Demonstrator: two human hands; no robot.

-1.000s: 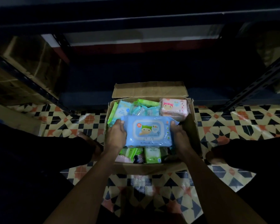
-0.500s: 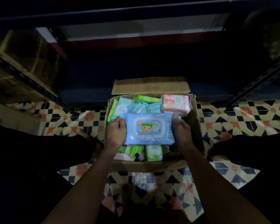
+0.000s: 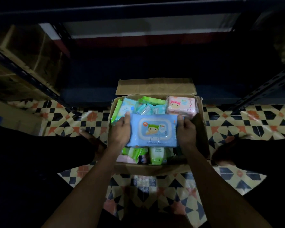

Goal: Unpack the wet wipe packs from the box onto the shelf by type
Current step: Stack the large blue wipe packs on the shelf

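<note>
Left of scene, at 9 o'clock: stacked brown cartons (image 3: 28,63) on a dark side rack, count unclear in the gloom. Patterned tile floor (image 3: 82,119) under everything. Left hand (image 3: 120,130) clasped on the left short edge of one blue wet wipe pack (image 3: 153,130), thumb over the top face, fingers under. Pack held flat, label up, just above the open cardboard box (image 3: 202,129), centred over its contents. Right hand (image 3: 186,132) gripping the opposite short edge the same way; one pack shared between two hands. Inside the box, at 12 o'clock from the held pack: one pale blue pack on edge at the left wall, one green pack (image 3: 153,101) lying behind, about two teal packs (image 3: 150,109) with clear wrapping, one pink pack (image 3: 180,105) at 1 o'clock in the far right corner. At 6 o'clock, under the held pack: at least two green packs (image 3: 156,155) and one pink one at the near left, partly hidden, exact count not determinable. Far flap of the box folded back toward the shelf (image 3: 155,63), at 12 o'clock, dark.
</note>
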